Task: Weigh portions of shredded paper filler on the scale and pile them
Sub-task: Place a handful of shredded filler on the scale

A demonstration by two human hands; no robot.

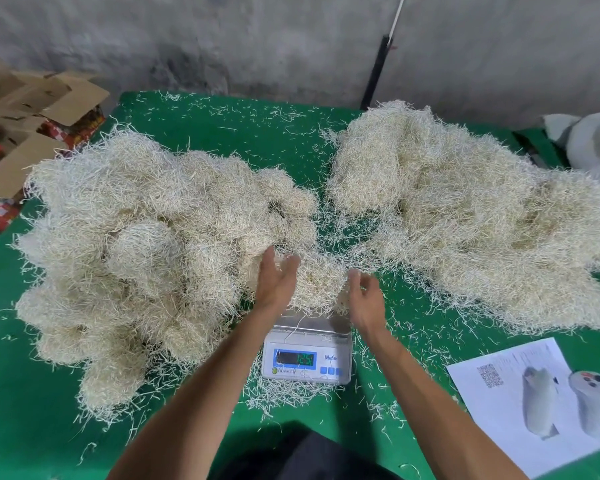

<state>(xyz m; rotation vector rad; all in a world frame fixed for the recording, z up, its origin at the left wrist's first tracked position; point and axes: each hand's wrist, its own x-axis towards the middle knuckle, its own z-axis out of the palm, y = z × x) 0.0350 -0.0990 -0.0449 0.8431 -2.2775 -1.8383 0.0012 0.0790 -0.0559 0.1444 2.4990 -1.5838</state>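
A small white digital scale (307, 358) stands on the green table (222, 133), its lit display showing digits. A portion of pale shredded paper filler (321, 282) sits on its platform. My left hand (276, 277) is at the portion's left side with its fingers straight. My right hand (364, 294) is at the portion's right side, fingers loosely bent, and grips nothing. A big pile of rounded filler portions (146, 258) lies to the left. A large loose heap of filler (465, 216) lies to the right.
Loose shreds are scattered over the table. A printed sheet of paper (534, 393) lies at the front right. Open cardboard boxes (32, 133) stand beyond the left edge. A black pole (374, 74) leans on the grey wall, and a white bundle (589, 140) sits far right.
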